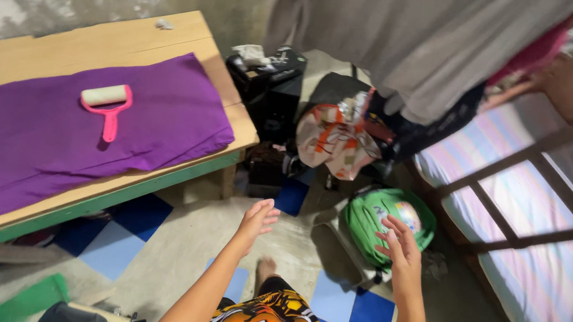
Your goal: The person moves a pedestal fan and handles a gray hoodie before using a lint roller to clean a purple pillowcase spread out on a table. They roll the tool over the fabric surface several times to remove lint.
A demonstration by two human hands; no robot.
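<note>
Both bare hands are stretched out over the floor with fingers spread and nothing in them: the left hand (256,221) hangs above bare concrete just off the table's near right corner, and the right hand (400,248) hovers at the near edge of a green bag (375,219) on the floor, its fingertips overlapping the bag in the view; whether they touch it cannot be told. The bag's printed patch is partly covered by that hand and too blurred to read as a shape. On the wooden table (60,46) a purple cloth (41,138) lies flat, reaching to the right edge and hanging slightly over the front edge; a pink-handled lint roller (108,106) rests on the cloth toward its far side, well apart from both hands. A small pale scrap near the table's far right corner is too tiny to identify. Beyond the table's right edge a dark stack of boxes or bags (270,86) stands, its lower part lost in shadow, with a crumpled orange-and-white patterned bag (336,138) beside it. Grey hanging cloth (418,39) is cut off by the top edge and hides what lies behind. A striped mattress (561,238) under a dark wooden frame runs off the right edge.
</note>
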